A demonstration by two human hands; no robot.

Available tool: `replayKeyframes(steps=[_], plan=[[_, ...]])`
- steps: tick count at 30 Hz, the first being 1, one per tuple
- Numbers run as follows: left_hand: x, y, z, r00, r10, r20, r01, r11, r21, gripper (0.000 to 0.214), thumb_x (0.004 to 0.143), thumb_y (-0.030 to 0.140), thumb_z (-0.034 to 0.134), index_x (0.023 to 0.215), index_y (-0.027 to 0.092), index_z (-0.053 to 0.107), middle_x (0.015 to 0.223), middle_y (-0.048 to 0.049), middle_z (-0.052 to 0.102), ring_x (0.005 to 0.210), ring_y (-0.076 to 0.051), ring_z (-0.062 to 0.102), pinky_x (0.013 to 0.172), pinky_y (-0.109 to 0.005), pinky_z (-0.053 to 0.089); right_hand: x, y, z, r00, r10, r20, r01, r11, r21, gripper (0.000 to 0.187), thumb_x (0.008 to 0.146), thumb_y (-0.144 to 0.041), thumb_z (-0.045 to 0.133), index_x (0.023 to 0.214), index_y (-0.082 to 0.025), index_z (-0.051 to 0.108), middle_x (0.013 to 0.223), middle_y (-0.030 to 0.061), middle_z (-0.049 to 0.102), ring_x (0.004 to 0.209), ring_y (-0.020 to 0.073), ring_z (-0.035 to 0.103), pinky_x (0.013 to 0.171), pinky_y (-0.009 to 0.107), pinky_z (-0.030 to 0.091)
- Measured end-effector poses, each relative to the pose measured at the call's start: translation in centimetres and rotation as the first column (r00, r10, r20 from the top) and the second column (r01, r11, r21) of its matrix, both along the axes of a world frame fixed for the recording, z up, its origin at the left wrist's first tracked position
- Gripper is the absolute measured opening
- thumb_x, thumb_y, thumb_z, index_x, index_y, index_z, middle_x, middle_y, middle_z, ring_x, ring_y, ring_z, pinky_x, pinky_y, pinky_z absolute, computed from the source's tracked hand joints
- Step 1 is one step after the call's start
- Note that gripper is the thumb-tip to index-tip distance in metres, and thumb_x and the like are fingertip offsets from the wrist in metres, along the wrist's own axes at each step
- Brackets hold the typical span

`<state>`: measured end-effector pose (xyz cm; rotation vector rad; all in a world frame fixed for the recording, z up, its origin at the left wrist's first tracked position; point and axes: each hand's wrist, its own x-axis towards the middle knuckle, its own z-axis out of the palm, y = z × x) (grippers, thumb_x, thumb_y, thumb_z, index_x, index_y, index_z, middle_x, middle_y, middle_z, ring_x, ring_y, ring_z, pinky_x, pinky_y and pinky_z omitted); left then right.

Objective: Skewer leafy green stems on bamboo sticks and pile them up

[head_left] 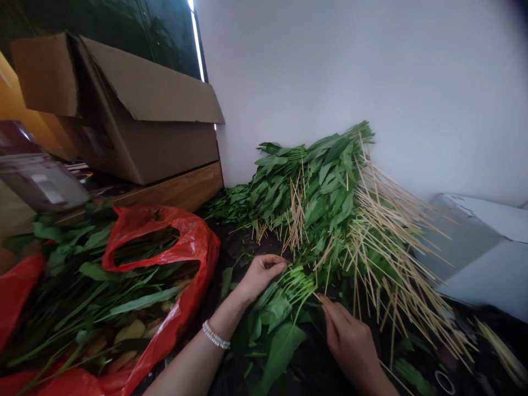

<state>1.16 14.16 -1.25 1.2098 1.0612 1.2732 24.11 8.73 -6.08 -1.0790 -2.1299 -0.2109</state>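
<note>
A small bunch of leafy greens (297,281), its cut stems lined up in a row, lies low in the middle between my hands. My left hand (264,275), with a pearl bracelet at the wrist, is closed in a pinch at the far left end of those stems. On the near right side, my right hand (350,335) pinches the end of a thin bamboo skewer (317,296) beside the stems. Most of that skewer is hidden by the greens. Broad leaves (284,349) hang toward me below the stems.
Against the white wall rises a pile of greens (325,170) with many bamboo skewers (388,220) sticking out to the right. A red plastic bag (198,242) of loose greens lies left. Behind it stands an open cardboard box (165,146). A white box (487,264) is at right.
</note>
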Motion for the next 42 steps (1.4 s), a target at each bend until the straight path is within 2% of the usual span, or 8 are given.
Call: replayKeyframes(steps=[8, 14, 21, 24, 29, 32, 39, 42], plan=[[0.3, -0.1, 0.2, 0.996, -0.018, -0.083, 0.023, 0.998, 0.058, 0.027, 0.069, 0.036, 0.074, 0.079, 0.011, 0.073, 0.079, -0.0065, 0.072, 0.074, -0.016, 0.062, 0.076, -0.026, 0.045, -0.1, -0.1, -0.1, 1.0, -0.005, -0.013, 0.005, 1.0, -0.023, 0.033, 0.093, -0.017, 0.035, 0.116, -0.012, 0.058, 0.091, 0.009, 0.068, 0.077, 0.0152, 0.067, 0.071, 0.023, 0.053], [0.3, -0.1, -0.1, 0.999, -0.025, 0.021, 0.026, 0.999, -0.038, 0.029, 0.066, 0.038, 0.076, 0.079, 0.012, 0.071, 0.077, -0.0048, 0.07, 0.07, -0.015, 0.061, 0.073, -0.026, 0.045, 0.0, -0.1, -0.3, 1.0, -0.002, -0.021, 0.001, 1.0, -0.03, 0.034, 0.093, -0.017, 0.034, 0.119, -0.014, 0.056, 0.091, 0.0085, 0.068, 0.076, 0.0147, 0.067, 0.073, 0.023, 0.053], [0.3, -0.2, 0.5, 0.994, -0.071, -0.078, 0.077, 0.994, 0.078, 0.027, 0.067, 0.039, 0.075, 0.072, 0.012, 0.072, 0.073, -0.0042, 0.067, 0.072, -0.015, 0.058, 0.074, -0.025, 0.043, -0.3, -0.3, -0.2, 1.0, 0.001, -0.01, -0.001, 1.0, -0.022, 0.034, 0.093, -0.016, 0.032, 0.12, -0.014, 0.054, 0.09, 0.009, 0.068, 0.072, 0.0146, 0.066, 0.074, 0.025, 0.053], [0.2, -0.3, 0.5, 0.995, -0.081, -0.054, 0.084, 0.995, 0.045, 0.032, 0.068, 0.042, 0.073, 0.075, 0.011, 0.072, 0.073, -0.0045, 0.067, 0.07, -0.015, 0.058, 0.073, -0.026, 0.044, -0.3, -0.3, -0.1, 1.0, 0.001, -0.003, -0.001, 1.0, -0.009, 0.033, 0.093, -0.015, 0.034, 0.12, -0.014, 0.053, 0.089, 0.0089, 0.068, 0.072, 0.0148, 0.066, 0.071, 0.024, 0.053], [0.5, -0.9, 0.7, 0.969, -0.243, -0.047, 0.245, 0.969, 0.029, 0.046, 0.07, 0.047, 0.071, 0.102, 0.013, 0.07, 0.09, -0.0074, 0.07, 0.084, -0.02, 0.061, 0.079, -0.029, 0.044, -0.4, -0.1, 0.2, 1.0, 0.009, 0.014, -0.009, 1.0, 0.03, 0.032, 0.093, -0.015, 0.035, 0.118, -0.012, 0.054, 0.088, 0.0089, 0.067, 0.071, 0.0148, 0.066, 0.071, 0.024, 0.053], [0.6, -1.2, 0.8, 0.939, -0.321, -0.121, 0.326, 0.945, 0.022, 0.036, 0.07, 0.043, 0.072, 0.091, 0.013, 0.073, 0.084, -0.0059, 0.071, 0.079, -0.02, 0.061, 0.077, -0.029, 0.045, -0.2, 0.1, 0.4, 1.0, 0.004, 0.029, -0.005, 0.998, 0.057, 0.031, 0.094, -0.017, 0.035, 0.117, -0.012, 0.056, 0.087, 0.0083, 0.068, 0.071, 0.0143, 0.067, 0.069, 0.022, 0.052], [-0.8, -0.3, 1.0, 0.993, -0.097, 0.062, 0.097, 0.995, 0.006, 0.037, 0.07, 0.045, 0.072, 0.08, 0.01, 0.07, 0.071, -0.0041, 0.068, 0.063, -0.014, 0.058, 0.066, -0.025, 0.044, 1.9, 0.4, 0.8, 0.99, -0.06, 0.125, 0.037, 0.983, 0.178, 0.032, 0.095, -0.023, 0.036, 0.115, -0.014, 0.057, 0.093, 0.0081, 0.069, 0.07, 0.015, 0.068, 0.062, 0.021, 0.053], [-1.0, -0.4, 1.3, 0.989, -0.078, 0.124, 0.072, 0.996, 0.052, 0.041, 0.066, 0.042, 0.076, 0.09, 0.01, 0.068, 0.081, -0.0058, 0.069, 0.073, -0.016, 0.061, 0.073, -0.026, 0.045, 2.9, 0.4, 2.3, 0.99, -0.056, 0.129, 0.024, 0.97, 0.241, 0.031, 0.094, -0.025, 0.035, 0.112, -0.017, 0.059, 0.092, 0.0065, 0.07, 0.07, 0.0151, 0.069, 0.058, 0.02, 0.053]])
